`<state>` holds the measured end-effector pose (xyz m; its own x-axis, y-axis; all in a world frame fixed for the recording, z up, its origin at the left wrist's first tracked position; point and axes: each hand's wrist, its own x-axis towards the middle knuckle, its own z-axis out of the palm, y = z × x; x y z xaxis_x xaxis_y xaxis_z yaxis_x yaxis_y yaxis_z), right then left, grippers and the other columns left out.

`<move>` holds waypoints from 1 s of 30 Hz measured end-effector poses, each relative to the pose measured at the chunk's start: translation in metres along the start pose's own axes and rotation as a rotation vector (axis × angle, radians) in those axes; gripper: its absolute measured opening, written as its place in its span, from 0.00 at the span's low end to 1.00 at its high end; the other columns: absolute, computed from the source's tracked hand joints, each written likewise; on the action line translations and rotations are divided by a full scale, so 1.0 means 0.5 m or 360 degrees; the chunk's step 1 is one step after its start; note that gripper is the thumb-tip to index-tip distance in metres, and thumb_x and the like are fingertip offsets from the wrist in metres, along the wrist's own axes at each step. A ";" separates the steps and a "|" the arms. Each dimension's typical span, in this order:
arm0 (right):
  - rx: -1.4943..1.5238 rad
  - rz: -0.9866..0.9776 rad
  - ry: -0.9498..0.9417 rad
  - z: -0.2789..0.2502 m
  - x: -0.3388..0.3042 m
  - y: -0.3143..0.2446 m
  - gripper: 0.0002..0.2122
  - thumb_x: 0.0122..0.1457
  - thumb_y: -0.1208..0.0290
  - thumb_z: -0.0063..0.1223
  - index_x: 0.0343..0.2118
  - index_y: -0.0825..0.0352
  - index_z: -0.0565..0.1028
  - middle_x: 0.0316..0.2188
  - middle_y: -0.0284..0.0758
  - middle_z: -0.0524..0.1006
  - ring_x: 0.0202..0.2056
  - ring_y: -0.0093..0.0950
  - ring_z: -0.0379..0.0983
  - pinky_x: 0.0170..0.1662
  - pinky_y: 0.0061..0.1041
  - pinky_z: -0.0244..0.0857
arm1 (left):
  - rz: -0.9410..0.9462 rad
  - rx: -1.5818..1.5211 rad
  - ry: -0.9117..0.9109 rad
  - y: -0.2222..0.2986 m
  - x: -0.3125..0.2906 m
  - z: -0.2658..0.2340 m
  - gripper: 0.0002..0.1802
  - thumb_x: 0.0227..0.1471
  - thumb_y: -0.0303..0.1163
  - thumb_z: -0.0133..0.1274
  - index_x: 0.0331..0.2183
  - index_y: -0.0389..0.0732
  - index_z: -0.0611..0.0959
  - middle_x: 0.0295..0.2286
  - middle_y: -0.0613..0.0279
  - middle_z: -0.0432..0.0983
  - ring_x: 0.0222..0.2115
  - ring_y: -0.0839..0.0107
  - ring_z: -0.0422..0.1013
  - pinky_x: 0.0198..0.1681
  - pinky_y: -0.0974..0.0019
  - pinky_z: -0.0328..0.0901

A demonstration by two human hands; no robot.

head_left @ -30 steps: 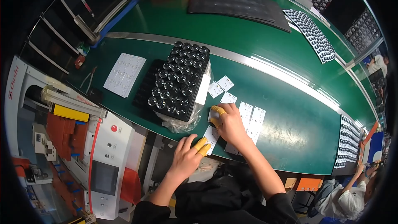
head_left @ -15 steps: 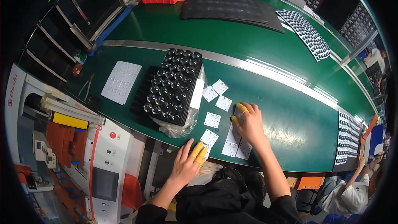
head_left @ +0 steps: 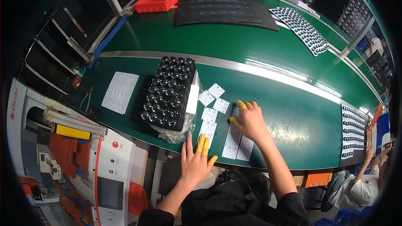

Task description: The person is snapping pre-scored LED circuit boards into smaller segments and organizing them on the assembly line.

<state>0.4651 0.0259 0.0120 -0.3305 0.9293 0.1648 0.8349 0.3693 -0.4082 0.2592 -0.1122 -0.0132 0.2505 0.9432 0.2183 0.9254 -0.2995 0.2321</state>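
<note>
My left hand (head_left: 197,163) is open, its fingers spread, with yellow finger covers on some of them. Its fingertips rest on the nearest white circuit board (head_left: 208,128) of a short column. Beyond that column, a few more small boards (head_left: 216,90) lie at angles, edges close together. My right hand (head_left: 250,121) also wears yellow covers; its thumb and forefinger are apart at the far end of two side-by-side rows of white boards (head_left: 231,143). The palm hides part of those rows. Left of the boards, a black tray of clear round lenses (head_left: 169,90) sits on plastic wrap.
A stack of white board panels (head_left: 120,92) and pliers (head_left: 87,99) lie at left. Farther back are a red bin (head_left: 157,1), black sheets (head_left: 222,10) and a lens-covered panel (head_left: 299,29). Another panel (head_left: 352,134) stands right, near a co-worker (head_left: 362,190). A machine (head_left: 111,163) is front left.
My left hand has moved right, its thumb now showing, and the boards in the left column lie closer together. The right hand stays at its rows, thumb and forefinger wider apart. The view has shifted slightly.
</note>
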 end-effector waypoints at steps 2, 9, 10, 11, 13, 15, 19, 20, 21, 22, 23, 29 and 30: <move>-0.0090 -0.0003 -0.0092 -0.015 -0.006 -0.005 0.25 0.49 0.71 0.61 0.50 0.76 0.71 0.48 0.48 0.71 0.48 0.44 0.65 0.51 0.37 0.61 | -0.0020 0.0058 0.0021 0.014 -0.009 0.006 0.32 0.52 0.46 0.54 0.52 0.32 0.73 0.56 0.45 0.61 0.59 0.37 0.51 0.57 0.40 0.53; -0.0156 0.0005 -0.0032 0.009 -0.027 -0.012 0.24 0.50 0.69 0.60 0.50 0.76 0.71 0.43 0.48 0.73 0.45 0.44 0.66 0.50 0.38 0.61 | -0.0810 -0.1201 -0.0498 0.074 -0.041 0.014 0.15 0.56 0.37 0.55 0.28 0.33 0.79 0.26 0.47 0.77 0.22 0.58 0.76 0.26 0.62 0.68; -0.0057 -0.0007 -0.0060 0.008 -0.034 -0.021 0.24 0.50 0.69 0.60 0.50 0.75 0.71 0.43 0.48 0.73 0.45 0.44 0.66 0.50 0.38 0.61 | -0.0804 -0.1198 -0.0494 0.068 -0.053 0.034 0.15 0.56 0.37 0.55 0.28 0.33 0.79 0.26 0.47 0.77 0.22 0.58 0.76 0.26 0.62 0.68; 0.0048 -0.0016 -0.0098 0.008 -0.049 -0.030 0.24 0.51 0.68 0.60 0.49 0.75 0.71 0.43 0.48 0.73 0.45 0.45 0.66 0.50 0.39 0.62 | -0.1060 -0.1967 -0.0477 0.066 -0.073 0.054 0.13 0.58 0.34 0.52 0.30 0.32 0.78 0.26 0.49 0.78 0.23 0.62 0.76 0.27 0.66 0.68; 0.0175 0.0010 -0.0131 0.001 -0.068 -0.038 0.23 0.51 0.67 0.60 0.49 0.74 0.72 0.43 0.50 0.72 0.45 0.45 0.66 0.50 0.39 0.62 | -0.1174 -0.2757 -0.0503 0.058 -0.095 0.066 0.09 0.62 0.26 0.45 0.36 0.29 0.77 0.28 0.52 0.79 0.25 0.71 0.76 0.28 0.72 0.69; 0.0313 0.0072 -0.0017 -0.017 -0.086 -0.040 0.18 0.55 0.68 0.58 0.45 0.74 0.74 0.39 0.46 0.75 0.40 0.38 0.72 0.45 0.34 0.66 | -0.0970 -0.2616 -0.0473 0.056 -0.112 0.047 0.09 0.62 0.26 0.45 0.36 0.30 0.76 0.28 0.52 0.79 0.25 0.71 0.76 0.28 0.72 0.68; 0.1843 0.0576 -0.0603 -0.093 -0.109 -0.003 0.09 0.60 0.71 0.56 0.38 0.72 0.76 0.29 0.29 0.78 0.32 0.18 0.74 0.37 0.20 0.67 | -0.0890 -0.2631 -0.0211 0.038 -0.132 0.004 0.08 0.62 0.27 0.45 0.39 0.32 0.74 0.33 0.49 0.78 0.26 0.66 0.75 0.29 0.67 0.68; 0.1920 0.0609 -0.0691 -0.116 -0.120 -0.003 0.07 0.59 0.74 0.58 0.37 0.72 0.77 0.32 0.31 0.79 0.34 0.17 0.74 0.40 0.19 0.68 | -0.1031 -0.2799 -0.0007 0.033 -0.130 -0.006 0.08 0.62 0.28 0.45 0.40 0.33 0.73 0.34 0.48 0.78 0.26 0.64 0.75 0.30 0.65 0.69; 0.2000 0.0603 -0.0695 -0.120 -0.133 0.001 0.08 0.57 0.75 0.60 0.37 0.72 0.77 0.31 0.31 0.79 0.33 0.17 0.74 0.39 0.18 0.68 | -0.0980 -0.2835 0.0029 0.020 -0.136 -0.008 0.09 0.62 0.29 0.45 0.42 0.35 0.72 0.36 0.45 0.77 0.27 0.61 0.75 0.30 0.63 0.69; 0.2078 0.0592 -0.0699 -0.122 -0.148 0.009 0.08 0.55 0.76 0.62 0.36 0.72 0.77 0.31 0.31 0.79 0.32 0.17 0.74 0.39 0.17 0.68 | -0.0919 -0.2921 0.0064 0.015 -0.130 -0.022 0.10 0.60 0.28 0.49 0.42 0.34 0.73 0.36 0.45 0.78 0.29 0.60 0.76 0.31 0.62 0.70; 0.2267 0.0609 -0.0717 -0.118 -0.163 0.025 0.11 0.51 0.78 0.65 0.37 0.72 0.78 0.31 0.32 0.80 0.33 0.17 0.75 0.40 0.18 0.69 | -0.0815 -0.2861 -0.0051 0.001 -0.124 -0.035 0.10 0.58 0.27 0.50 0.42 0.34 0.74 0.37 0.45 0.78 0.31 0.59 0.76 0.33 0.60 0.71; 0.2984 0.0484 -0.0748 -0.058 -0.239 0.028 0.15 0.46 0.74 0.69 0.33 0.76 0.77 0.29 0.42 0.80 0.28 0.28 0.77 0.31 0.25 0.71 | -0.0300 -0.3448 -0.0184 0.017 -0.098 -0.060 0.11 0.55 0.23 0.53 0.40 0.29 0.76 0.36 0.46 0.79 0.32 0.61 0.78 0.35 0.62 0.73; 0.3192 0.0539 -0.0822 -0.037 -0.254 0.016 0.15 0.46 0.71 0.69 0.32 0.76 0.77 0.27 0.41 0.79 0.26 0.28 0.76 0.27 0.24 0.69 | -0.0141 -0.3918 -0.0103 0.043 -0.092 -0.065 0.11 0.54 0.22 0.53 0.40 0.29 0.76 0.35 0.45 0.79 0.32 0.60 0.78 0.35 0.62 0.73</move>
<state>0.5218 -0.0895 0.0045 -0.6620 0.7303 -0.1683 -0.5185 -0.6084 -0.6008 0.2582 -0.1667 0.0126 0.2947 0.9442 0.1470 -0.8802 0.2084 0.4264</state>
